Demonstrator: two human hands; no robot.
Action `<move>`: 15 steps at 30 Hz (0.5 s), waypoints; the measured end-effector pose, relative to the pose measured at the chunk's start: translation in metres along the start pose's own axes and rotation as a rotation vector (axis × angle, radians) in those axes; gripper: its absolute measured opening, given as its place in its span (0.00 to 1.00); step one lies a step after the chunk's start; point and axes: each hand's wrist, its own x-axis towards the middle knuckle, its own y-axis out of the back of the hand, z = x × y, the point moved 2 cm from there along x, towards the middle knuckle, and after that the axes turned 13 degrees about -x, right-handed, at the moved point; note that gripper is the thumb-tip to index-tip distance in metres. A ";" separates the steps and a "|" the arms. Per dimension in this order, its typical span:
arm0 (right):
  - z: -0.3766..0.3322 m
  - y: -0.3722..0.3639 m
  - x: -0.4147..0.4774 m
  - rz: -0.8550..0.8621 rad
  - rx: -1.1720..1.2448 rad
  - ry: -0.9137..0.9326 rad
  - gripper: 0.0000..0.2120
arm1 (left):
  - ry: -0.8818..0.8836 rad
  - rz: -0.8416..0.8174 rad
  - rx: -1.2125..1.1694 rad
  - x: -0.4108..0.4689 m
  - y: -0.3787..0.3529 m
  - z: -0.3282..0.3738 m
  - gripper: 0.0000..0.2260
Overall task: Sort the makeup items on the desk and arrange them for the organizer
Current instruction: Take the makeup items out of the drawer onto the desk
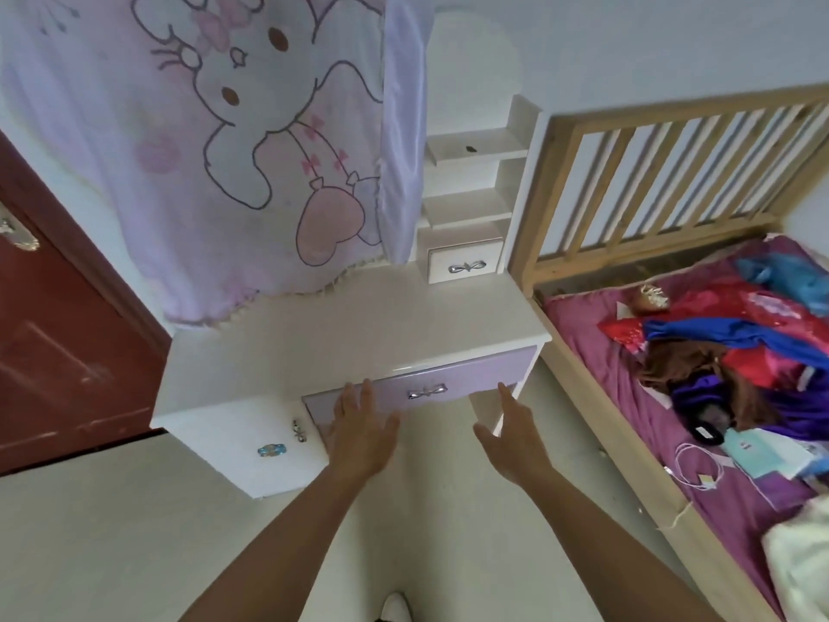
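**Hands at the drawer of a white table**

Closest in, at the bottom edge, the toe of a white shoe rests on a pale floor. Two bare forearms stretch up from there. The left hand is spread flat, fingers straight, over the left end of the lilac drawer front; whether it touches cannot be told. The right hand is also released, fingers straight, thumb out, holding nothing. It hovers just under the drawer's right end, beside the table's leg.

The drawer sits closed under the tabletop and has a silver bow handle at its middle. To its left is a white cupboard door with a blue sticker.

The table stands ahead, between a dark red door on the left and a bed on the right. On the bed's purple sheet lie heaped clothes and a white cable.

At the table's back right stands a small drawer, with open shelves above it; a small dark thing on the upper shelf is too small to tell. A pale cloth printed with a cartoon rabbit hangs over the table's back left.
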 end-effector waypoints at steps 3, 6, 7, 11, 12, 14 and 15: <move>0.003 -0.013 0.048 -0.087 0.008 -0.028 0.38 | 0.007 -0.057 0.068 0.052 -0.016 0.001 0.34; 0.010 -0.031 0.103 -0.212 0.021 -0.054 0.37 | -0.006 -0.083 0.158 0.094 -0.035 0.000 0.34; 0.012 -0.039 0.123 -0.255 0.049 -0.070 0.36 | -0.006 -0.091 0.184 0.106 -0.042 -0.001 0.34; 0.018 -0.074 0.186 -0.398 0.191 -0.173 0.35 | 0.070 -0.065 0.237 0.140 -0.067 -0.014 0.37; 0.019 -0.082 0.198 -0.432 0.223 -0.203 0.34 | 0.085 -0.070 0.257 0.148 -0.074 -0.018 0.37; 0.022 -0.099 0.222 -0.493 0.289 -0.244 0.33 | 0.077 -0.086 0.329 0.168 -0.089 -0.029 0.36; 0.023 -0.107 0.235 -0.518 0.310 -0.260 0.33 | 0.073 -0.096 0.370 0.180 -0.095 -0.033 0.36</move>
